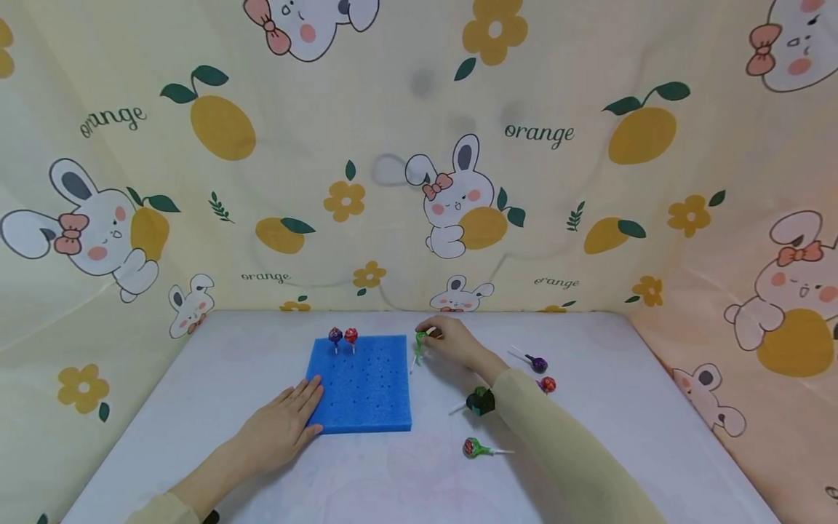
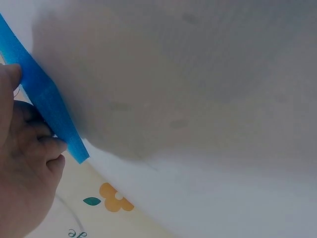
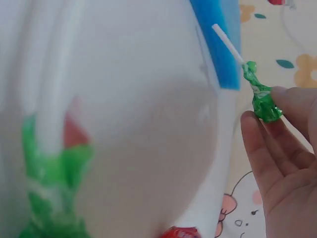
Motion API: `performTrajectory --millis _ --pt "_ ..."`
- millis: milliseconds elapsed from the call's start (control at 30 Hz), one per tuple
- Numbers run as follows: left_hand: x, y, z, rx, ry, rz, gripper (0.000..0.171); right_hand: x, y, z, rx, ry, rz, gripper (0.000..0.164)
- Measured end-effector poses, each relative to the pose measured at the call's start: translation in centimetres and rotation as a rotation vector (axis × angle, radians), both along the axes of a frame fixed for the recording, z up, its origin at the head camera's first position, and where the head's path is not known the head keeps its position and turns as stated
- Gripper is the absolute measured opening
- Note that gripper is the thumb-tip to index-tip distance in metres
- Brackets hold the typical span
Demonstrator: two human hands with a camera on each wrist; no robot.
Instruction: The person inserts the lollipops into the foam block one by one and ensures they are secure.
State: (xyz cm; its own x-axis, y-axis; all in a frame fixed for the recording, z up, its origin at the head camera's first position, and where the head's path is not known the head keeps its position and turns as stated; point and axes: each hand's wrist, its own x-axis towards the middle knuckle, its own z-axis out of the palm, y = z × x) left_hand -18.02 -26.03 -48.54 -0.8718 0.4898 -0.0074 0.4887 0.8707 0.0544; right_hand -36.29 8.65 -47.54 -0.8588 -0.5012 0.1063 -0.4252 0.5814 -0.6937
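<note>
A blue foam board dotted with small holes lies on the table. Two lollipops stand upright near its far left corner, one purple and one red. My left hand rests against the board's left side, fingers stretched out over its edge. In the left wrist view, its fingers touch the blue foam. Just past the board's right edge, my right hand pinches a green-wrapped lollipop by its candy end. The white stick points down in the head view, apart from the board.
To the right, loose lollipops lie on the white table: a purple one, a red one partly behind the sleeve, a dark green one and a red-and-green one. A patterned cloth hangs behind.
</note>
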Motion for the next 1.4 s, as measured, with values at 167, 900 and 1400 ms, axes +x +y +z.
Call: performTrajectory --millis 167,900,1400 --pt "0.0 0.0 0.2 -0.004 -0.016 0.009 0.065 0.1 -0.5 0.5 -0.051 0.046 0.000 0.027" --pt "-0.1 0.1 0.2 -0.004 -0.004 0.006 0.065 0.6 -3.6 1.5 -0.176 0.145 -0.007 0.021" --pt "0.1 0.2 0.3 0.000 -0.018 0.014 0.065 1.1 -5.6 1.3 -0.256 0.117 -0.002 0.024"
